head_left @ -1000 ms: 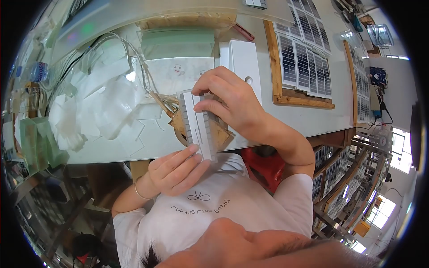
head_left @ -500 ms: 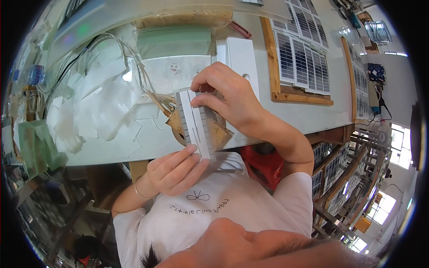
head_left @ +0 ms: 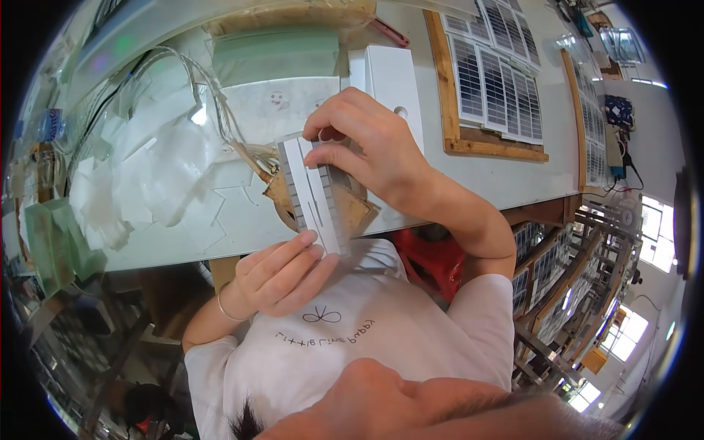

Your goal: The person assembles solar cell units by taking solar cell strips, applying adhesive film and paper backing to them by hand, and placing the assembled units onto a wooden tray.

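fingers (head_left: pixel 297 243) pinch one striped panel (head_left: pixel 306 198) at both ends. translucent sheets (head_left: pixel 172 172) crowd the surface (head_left: pixel 150 253) to your left; your left hand (head_left: pixel 273 282) grips the near end by the front edge, your right hand (head_left: pixel 378 150) the far end; then come a white box (head_left: pixel 390 77), a bare gap, and a wooden frame (head_left: pixel 491 149) holding dark gridded panels (head_left: pixel 499 88).

One head-worn wide-angle camera looks down and forward from close above the wearer's shirt (head_left: pixel 345 330) and worktable (head_left: pixel 506 180).
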Demonstrator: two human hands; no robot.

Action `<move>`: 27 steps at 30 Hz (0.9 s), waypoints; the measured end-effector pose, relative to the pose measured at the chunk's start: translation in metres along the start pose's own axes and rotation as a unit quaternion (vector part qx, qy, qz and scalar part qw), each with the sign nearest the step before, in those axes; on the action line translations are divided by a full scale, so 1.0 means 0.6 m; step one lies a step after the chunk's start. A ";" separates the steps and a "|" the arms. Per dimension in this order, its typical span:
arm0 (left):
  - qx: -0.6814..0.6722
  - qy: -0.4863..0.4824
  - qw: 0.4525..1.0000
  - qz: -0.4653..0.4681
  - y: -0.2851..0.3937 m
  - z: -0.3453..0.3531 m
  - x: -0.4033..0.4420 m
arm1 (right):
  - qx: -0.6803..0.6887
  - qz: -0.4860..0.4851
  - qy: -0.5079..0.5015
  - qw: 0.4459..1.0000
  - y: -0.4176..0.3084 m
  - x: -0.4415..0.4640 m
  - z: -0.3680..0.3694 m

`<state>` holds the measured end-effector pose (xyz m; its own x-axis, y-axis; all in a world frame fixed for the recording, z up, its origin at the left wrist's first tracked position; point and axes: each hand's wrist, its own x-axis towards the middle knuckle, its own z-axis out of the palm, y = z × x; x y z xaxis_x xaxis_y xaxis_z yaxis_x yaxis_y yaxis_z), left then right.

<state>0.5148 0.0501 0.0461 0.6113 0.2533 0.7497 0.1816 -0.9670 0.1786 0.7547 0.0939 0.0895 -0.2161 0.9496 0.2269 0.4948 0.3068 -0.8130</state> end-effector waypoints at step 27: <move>0.013 0.017 1.000 -0.001 -0.001 0.001 0.004 | -0.360 -0.033 0.125 0.924 0.068 0.015 -0.136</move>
<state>0.5168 0.0515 0.0474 0.5842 0.2541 0.7708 0.2038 -0.9652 0.1637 0.8415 0.1200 0.1021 -0.1096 0.8846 0.4534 0.9386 0.2422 -0.2457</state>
